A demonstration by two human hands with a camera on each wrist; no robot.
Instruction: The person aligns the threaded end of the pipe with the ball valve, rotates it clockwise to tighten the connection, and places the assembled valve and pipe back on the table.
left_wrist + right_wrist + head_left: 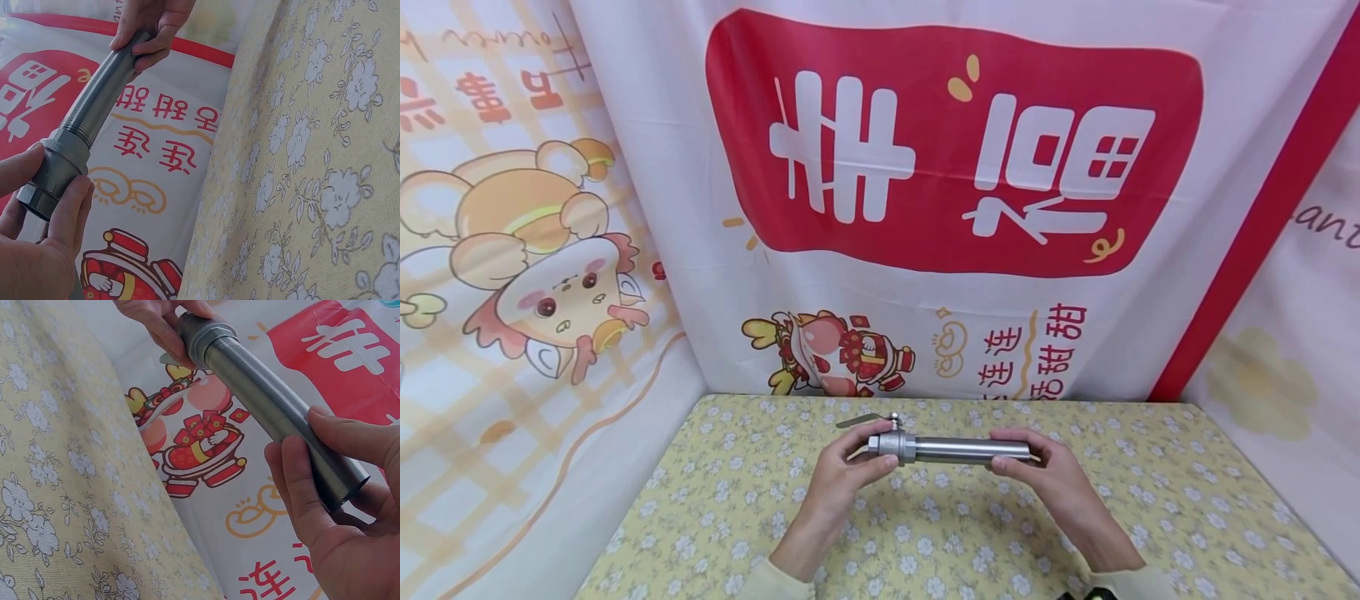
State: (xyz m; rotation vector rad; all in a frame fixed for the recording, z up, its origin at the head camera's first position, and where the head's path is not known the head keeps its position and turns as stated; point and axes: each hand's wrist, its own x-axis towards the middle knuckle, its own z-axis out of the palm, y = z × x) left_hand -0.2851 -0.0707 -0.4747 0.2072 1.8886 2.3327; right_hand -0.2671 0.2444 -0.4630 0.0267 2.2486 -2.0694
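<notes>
A metal ball valve point(892, 447) and a steel pipe point(955, 450) are joined end to end, lying level above the table in the head view. My left hand point(841, 477) grips the valve body between thumb and fingers. The valve's lever handle point(856, 421) sticks out behind that hand. Around the pipe's far right end curl the thumb and fingers of my right hand point(1052, 468). Bare threads point(80, 128) show on the pipe right at the valve's mouth in the left wrist view. The right wrist view shows the pipe's open end point(350, 490) near the palm.
A table point(722, 500) covered in yellow floral cloth spreads below both hands. Behind it hangs a white printed cloth point(670, 208) with a large red panel. Printed cloth point(445, 467) hangs along the left side, and more point(1285, 333) along the right.
</notes>
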